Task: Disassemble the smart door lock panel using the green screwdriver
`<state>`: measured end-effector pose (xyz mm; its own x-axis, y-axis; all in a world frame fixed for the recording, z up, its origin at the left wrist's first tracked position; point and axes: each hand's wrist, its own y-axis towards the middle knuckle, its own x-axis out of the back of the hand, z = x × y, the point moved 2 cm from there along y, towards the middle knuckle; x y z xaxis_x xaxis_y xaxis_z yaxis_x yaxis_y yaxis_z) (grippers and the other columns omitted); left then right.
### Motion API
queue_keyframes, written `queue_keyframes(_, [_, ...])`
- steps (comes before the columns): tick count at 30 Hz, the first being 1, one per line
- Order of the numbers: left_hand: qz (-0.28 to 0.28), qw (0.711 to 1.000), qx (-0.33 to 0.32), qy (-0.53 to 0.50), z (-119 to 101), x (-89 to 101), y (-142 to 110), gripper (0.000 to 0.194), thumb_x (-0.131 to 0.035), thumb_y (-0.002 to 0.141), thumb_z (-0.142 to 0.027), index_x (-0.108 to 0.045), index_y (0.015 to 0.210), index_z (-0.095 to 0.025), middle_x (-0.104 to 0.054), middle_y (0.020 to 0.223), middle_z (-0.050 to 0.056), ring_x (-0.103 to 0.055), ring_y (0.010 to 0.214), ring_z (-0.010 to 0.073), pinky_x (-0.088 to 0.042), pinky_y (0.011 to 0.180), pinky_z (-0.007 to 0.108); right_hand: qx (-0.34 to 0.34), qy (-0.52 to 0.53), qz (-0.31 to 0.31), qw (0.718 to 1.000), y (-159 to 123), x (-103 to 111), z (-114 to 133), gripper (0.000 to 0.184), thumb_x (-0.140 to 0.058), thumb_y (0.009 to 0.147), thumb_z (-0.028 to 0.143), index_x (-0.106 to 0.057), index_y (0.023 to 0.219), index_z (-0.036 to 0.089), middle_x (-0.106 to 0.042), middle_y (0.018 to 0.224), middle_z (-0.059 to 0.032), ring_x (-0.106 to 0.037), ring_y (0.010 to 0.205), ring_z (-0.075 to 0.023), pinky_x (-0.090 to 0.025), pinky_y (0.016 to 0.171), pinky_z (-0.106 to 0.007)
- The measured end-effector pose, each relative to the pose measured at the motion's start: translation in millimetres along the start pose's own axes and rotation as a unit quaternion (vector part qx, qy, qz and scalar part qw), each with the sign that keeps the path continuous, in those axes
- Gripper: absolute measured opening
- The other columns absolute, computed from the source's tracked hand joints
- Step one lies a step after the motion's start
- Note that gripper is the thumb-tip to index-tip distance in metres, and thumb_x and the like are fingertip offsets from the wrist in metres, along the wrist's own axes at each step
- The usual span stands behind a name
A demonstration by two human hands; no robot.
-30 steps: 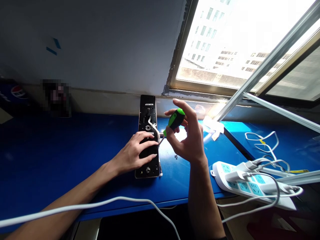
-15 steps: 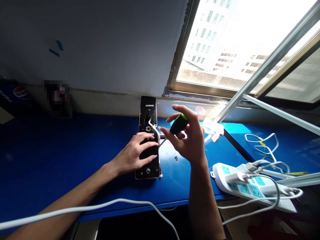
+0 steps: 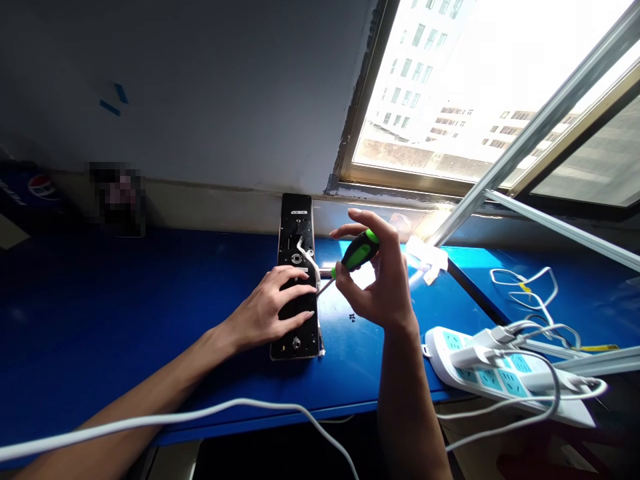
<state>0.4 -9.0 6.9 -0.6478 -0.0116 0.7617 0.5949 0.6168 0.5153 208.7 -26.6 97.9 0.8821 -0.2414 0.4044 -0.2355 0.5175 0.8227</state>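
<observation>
Green-and-black screwdriver (image 3: 358,251) sits pinched between the right hand's (image 3: 383,283) thumb and fingertips; its thin shaft meets the left hand (image 3: 273,310), spread flat on a black lock panel (image 3: 295,223), tip hard to see. Open blue bench (image 3: 380,373) lies rightward; wall (image 3: 200,207) closes behind.

Head-worn view — forward and down, onto left hand (image 3: 267,310), right hand (image 3: 387,287).

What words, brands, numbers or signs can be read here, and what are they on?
Pepsi: red, white and blue globe logo on a dark blue object at far left; neighbouring letters are cut off.
Small white label atop the long black lock panel: too small to read.
Pixelated wall patch: unreadable.
</observation>
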Motion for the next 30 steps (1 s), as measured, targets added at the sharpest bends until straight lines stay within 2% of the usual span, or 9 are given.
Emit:
queue_keyframes(5, [0.004, 1.000, -0.002, 0.003, 0.8, 0.1, 0.7, 0.035, -0.071, 0.097, -0.036, -0.069, 0.131, -0.026, -0.058, 0.146, 0.010, -0.047, 0.142, 0.0323, -0.045, 0.120, 0.055, -0.005, -0.002, -0.012, 1.000, -0.2, -0.5, -1.1, 0.058, -0.074, 0.089, 0.020, -0.050, 0.141, 0.030, -0.071, 0.103, -0.0004, -0.049, 0.053, -0.0071, -0.047, 0.044, -0.023])
queue_keyframes(7, [0.005, 1.000, -0.001, 0.002, 1.0, -0.1, 0.5, 0.035, -0.071, 0.097, -0.036, -0.069, 0.131, -0.026, -0.058, 0.146, 0.010, -0.046, 0.143, 0.0322, -0.046, 0.120, 0.055, -0.010, 0.000, -0.011, 1.000, -0.4, -0.6, -1.5, 0.056, -0.072, 0.091, 0.020, -0.050, 0.141, 0.031, -0.071, 0.102, -0.0004, -0.050, 0.054, -0.0080, -0.048, 0.045, -0.024])
queue_keyframes(11, [0.006, 1.000, 0.002, 0.003, 1.1, -0.6, -0.7, 0.034, -0.071, 0.097, -0.036, -0.070, 0.129, -0.026, -0.058, 0.146, 0.010, -0.047, 0.142, 0.0325, -0.046, 0.119, 0.055, 0.000, -0.006, -0.006, 1.000, -0.4, 0.0, -0.2, 0.064, -0.067, 0.087, 0.014, -0.048, 0.145, 0.030, -0.071, 0.113, -0.0054, -0.059, 0.066, -0.0130, -0.056, 0.057, -0.031])
queue_keyframes(17, [0.003, 1.000, -0.001, 0.000, 1.6, -0.2, -0.9, 0.036, -0.072, 0.096, -0.036, -0.069, 0.131, -0.028, -0.059, 0.145, 0.010, -0.048, 0.142, 0.0331, -0.046, 0.119, 0.056, -0.011, 0.009, -0.007, 1.000, -0.7, -0.8, -0.4, 0.061, -0.071, 0.088, 0.014, -0.051, 0.143, 0.032, -0.071, 0.101, 0.0001, -0.049, 0.053, -0.0087, -0.044, 0.042, -0.024])
queue_keyframes(22, [0.004, 1.000, 0.002, 0.002, 1.7, -0.1, -0.9, 0.034, -0.071, 0.097, -0.037, -0.070, 0.129, -0.026, -0.058, 0.146, 0.010, -0.046, 0.143, 0.0330, -0.046, 0.119, 0.055, -0.003, 0.004, 0.000, 1.000, -1.9, 0.0, 0.4, 0.067, -0.067, 0.084, 0.010, -0.048, 0.145, 0.030, -0.072, 0.113, -0.0043, -0.058, 0.065, -0.0133, -0.054, 0.056, -0.032])
queue_keyframes(27, [0.011, 1.000, 0.001, 0.003, 1.4, -0.3, -1.4, 0.035, -0.071, 0.097, -0.037, -0.069, 0.131, -0.027, -0.057, 0.146, 0.010, -0.046, 0.143, 0.0322, -0.045, 0.120, 0.055, -0.007, 0.008, -0.008, 1.000, -1.9, 0.0, -0.1, 0.059, -0.072, 0.088, 0.017, -0.052, 0.142, 0.031, -0.071, 0.100, -0.0004, -0.051, 0.054, -0.0085, -0.046, 0.043, -0.024])
queue_keyframes(30, [0.011, 1.000, 0.001, 0.004, 1.0, 0.1, -0.9, 0.034, -0.070, 0.098, -0.037, -0.069, 0.130, -0.026, -0.057, 0.146, 0.010, -0.046, 0.143, 0.0320, -0.045, 0.120, 0.054, -0.002, 0.013, -0.005, 1.000, -1.2, 0.4, 0.8, 0.062, -0.067, 0.087, 0.012, -0.050, 0.143, 0.031, -0.072, 0.106, -0.0019, -0.056, 0.060, -0.0097, -0.052, 0.050, -0.026])
